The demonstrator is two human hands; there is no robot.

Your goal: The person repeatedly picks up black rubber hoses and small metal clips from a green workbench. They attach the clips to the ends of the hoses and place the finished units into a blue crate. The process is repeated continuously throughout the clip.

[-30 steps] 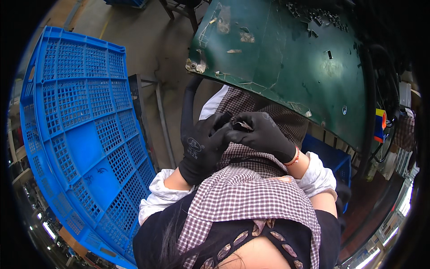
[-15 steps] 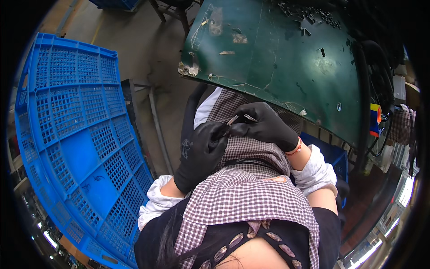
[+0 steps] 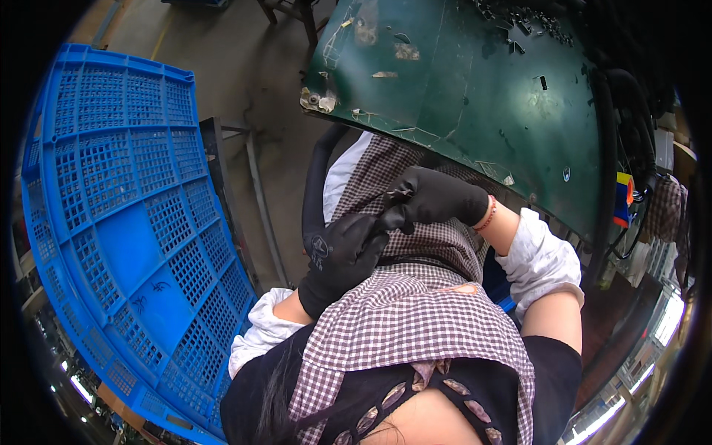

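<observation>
My left hand (image 3: pixel 343 254), in a black glove, is closed with its fingers curled above my lap. Close against it, my right hand (image 3: pixel 437 199), gloved in black too, has its thumb and fingers pinched together. The fingertips of both hands meet just short of the table edge. Whatever lies between them is hidden by the dark gloves. Beneath the hands is a brown-and-white checked apron (image 3: pixel 423 319).
A green worktable (image 3: pixel 445 81) with a worn edge stands ahead. Small dark metal clips (image 3: pixel 530 22) are heaped at its far side, and a single clip (image 3: pixel 544 82) lies nearer. A large blue plastic crate (image 3: pixel 122 237) rises on the left.
My right hand has turned and its fingers have closed further. The small shiny metal piece seen at its fingertips before is out of sight now. My right elbow has swung outward.
</observation>
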